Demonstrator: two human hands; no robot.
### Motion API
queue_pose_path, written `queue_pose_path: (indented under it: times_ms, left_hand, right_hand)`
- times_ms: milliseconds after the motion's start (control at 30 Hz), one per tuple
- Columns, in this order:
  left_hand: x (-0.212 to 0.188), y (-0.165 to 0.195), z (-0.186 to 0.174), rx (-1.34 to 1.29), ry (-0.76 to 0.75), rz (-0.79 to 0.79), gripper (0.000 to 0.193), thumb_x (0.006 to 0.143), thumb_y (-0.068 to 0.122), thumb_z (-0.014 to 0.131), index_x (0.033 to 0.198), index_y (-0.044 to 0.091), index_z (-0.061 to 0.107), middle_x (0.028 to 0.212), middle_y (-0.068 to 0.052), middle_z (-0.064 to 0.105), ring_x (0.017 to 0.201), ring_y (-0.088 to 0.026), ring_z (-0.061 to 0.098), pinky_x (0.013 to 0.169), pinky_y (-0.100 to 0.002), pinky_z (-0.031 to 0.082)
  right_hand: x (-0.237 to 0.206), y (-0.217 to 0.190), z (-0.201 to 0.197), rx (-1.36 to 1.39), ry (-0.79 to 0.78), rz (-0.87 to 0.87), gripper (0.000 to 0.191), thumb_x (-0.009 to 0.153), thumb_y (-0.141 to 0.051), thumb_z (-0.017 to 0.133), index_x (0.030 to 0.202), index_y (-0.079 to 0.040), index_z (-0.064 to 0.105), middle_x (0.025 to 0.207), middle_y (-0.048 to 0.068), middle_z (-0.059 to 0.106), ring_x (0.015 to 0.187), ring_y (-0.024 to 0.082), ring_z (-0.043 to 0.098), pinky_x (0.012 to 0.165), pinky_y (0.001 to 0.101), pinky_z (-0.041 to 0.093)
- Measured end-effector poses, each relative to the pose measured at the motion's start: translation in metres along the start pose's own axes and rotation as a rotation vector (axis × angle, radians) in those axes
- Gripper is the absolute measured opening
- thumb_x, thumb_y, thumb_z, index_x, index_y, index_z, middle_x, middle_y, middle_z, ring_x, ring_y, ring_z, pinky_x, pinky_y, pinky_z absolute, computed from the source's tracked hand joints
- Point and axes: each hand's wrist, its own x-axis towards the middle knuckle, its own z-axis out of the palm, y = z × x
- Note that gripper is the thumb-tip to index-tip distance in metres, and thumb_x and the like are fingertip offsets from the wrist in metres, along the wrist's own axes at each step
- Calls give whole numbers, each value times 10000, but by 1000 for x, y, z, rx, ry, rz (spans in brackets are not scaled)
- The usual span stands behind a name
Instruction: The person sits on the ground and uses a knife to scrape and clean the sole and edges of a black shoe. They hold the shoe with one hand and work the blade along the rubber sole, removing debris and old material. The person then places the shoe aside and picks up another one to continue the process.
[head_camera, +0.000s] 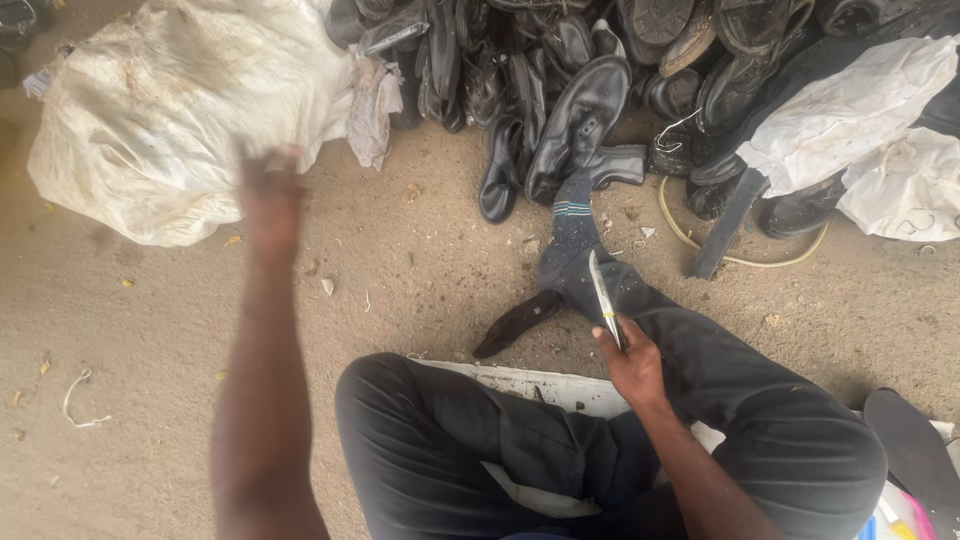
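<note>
**Knife up, free hand reaching for the shoe pile**

Plainly, the right hand (630, 362) has its fingers wrapped tight around the handle of a slim, pale-bladed knife (602, 296), whose blade points up and away from the body, over the outstretched leg in dark trousers (730, 380) and its dark sock with pale stripes (572, 235). The left hand (270, 190) is stretched far forward and blurred; whether its fingers are spread or closed I cannot tell, and nothing shows in it. It hangs just before a large, crumpled white woven sack (160, 110) and left of a heap of worn black leather shoes (560, 90), well apart from the knife.

To do this well, in my judgement, the blade should stay tilted away from the leg and be held steady while the other arm moves, since attention is split between them. A flat black sole piece (518, 322) lies on the sandy ground (420, 260) just beside the foot. A second black sole (915, 450) rests at the far right, near the knee.
</note>
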Motion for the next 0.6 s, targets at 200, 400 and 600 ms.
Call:
queue_pose_path:
  times_ms: [200,400,600]
  left_hand:
    - [-145,-170,180,1056,-895,65,713,921,397,719,1475,60,426,1365,-225,583,1214,-361,622,1004,-442,549]
    - [-206,-207,185,636,-763,108,261,887,210,735,1121,92,733,1012,-154,762,871,-281,754,816,-403,609]
    - [-196,-159,179,452,-1043,-12,339,997,390,654,1179,115,734,1029,-95,762,825,-209,737,802,-375,603]
  right_hand:
    - [0,1,1,-112,-30,83,505,877,-316,764,1304,-65,666,727,36,640,619,122,545,592,319,480]
    - [2,28,22,80,-79,24,486,829,-317,854,1171,-28,666,792,37,620,684,95,547,630,296,504]
    - [21,-15,-52,-85,27,127,435,829,-252,823,1159,-29,647,861,40,679,735,119,619,660,282,517]
